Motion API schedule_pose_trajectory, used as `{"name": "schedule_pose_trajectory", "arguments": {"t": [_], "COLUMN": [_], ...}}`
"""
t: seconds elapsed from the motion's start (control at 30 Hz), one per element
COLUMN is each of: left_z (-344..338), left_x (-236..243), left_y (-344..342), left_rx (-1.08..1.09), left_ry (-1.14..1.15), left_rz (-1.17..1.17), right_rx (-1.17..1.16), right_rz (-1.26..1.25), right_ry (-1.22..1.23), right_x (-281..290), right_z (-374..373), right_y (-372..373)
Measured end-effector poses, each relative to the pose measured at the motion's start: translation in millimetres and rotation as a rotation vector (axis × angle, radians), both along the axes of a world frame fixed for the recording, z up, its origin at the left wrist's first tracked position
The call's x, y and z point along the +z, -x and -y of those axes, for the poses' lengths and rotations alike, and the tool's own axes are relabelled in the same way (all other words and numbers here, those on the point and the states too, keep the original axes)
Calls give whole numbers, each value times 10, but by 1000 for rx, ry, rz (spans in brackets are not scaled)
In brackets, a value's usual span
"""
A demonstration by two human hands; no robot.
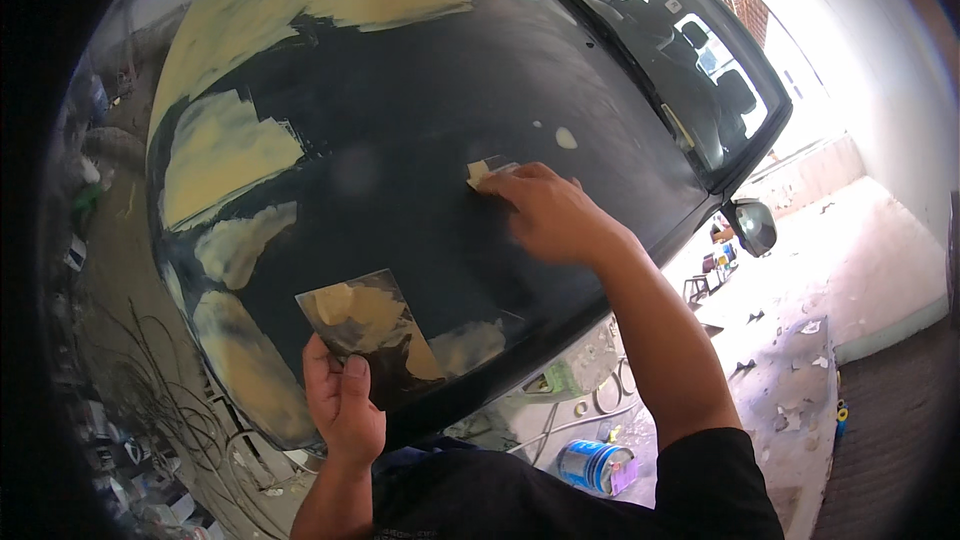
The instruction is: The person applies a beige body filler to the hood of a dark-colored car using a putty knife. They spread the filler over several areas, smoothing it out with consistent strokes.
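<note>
A dark car hood (400,120) spreads out before me, with tan body filler patches (215,155) along its front and far side. My left hand (345,395) grips a flat, rectangular mixing plate (375,325) by its lower edge, thumb on top. Tan filler is smeared over that plate. In the fingers of my right hand (560,210) is a small putty spreader (487,170), its edge carrying tan filler. The spreader is at the hood's surface right of the middle; whether it touches I cannot tell. A small pale filler spot (566,138) lies beyond it.
The windshield (670,60) and side mirror (752,227) are at the upper right. On the floor near me lies a blue and white can (597,467). Cables (175,405) and clutter cover the floor at left. A stained board (790,390) lies to the right.
</note>
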State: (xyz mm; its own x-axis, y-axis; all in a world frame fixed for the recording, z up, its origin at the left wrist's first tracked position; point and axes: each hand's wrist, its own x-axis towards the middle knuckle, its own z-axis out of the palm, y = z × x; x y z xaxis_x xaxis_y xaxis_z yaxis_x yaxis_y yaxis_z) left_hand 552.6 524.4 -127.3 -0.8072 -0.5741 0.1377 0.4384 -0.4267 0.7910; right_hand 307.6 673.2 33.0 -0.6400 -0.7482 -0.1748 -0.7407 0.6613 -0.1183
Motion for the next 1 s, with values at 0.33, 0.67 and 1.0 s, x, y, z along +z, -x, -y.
{"name": "schedule_pose_trajectory", "arguments": {"t": [0.33,0.67,1.0], "left_z": [-6,29,19], "left_x": [152,61,52], "left_y": [26,1,-4], "left_rx": [-4,-35,-29], "left_ry": [-10,27,46], "left_rz": [6,-21,-9], "right_rx": [-114,-72,33], "right_rz": [24,57,-4], "right_ry": [-1,-41,-7], "right_x": [259,300,37], "right_z": [241,95,-40], "right_y": [145,119,57]}}
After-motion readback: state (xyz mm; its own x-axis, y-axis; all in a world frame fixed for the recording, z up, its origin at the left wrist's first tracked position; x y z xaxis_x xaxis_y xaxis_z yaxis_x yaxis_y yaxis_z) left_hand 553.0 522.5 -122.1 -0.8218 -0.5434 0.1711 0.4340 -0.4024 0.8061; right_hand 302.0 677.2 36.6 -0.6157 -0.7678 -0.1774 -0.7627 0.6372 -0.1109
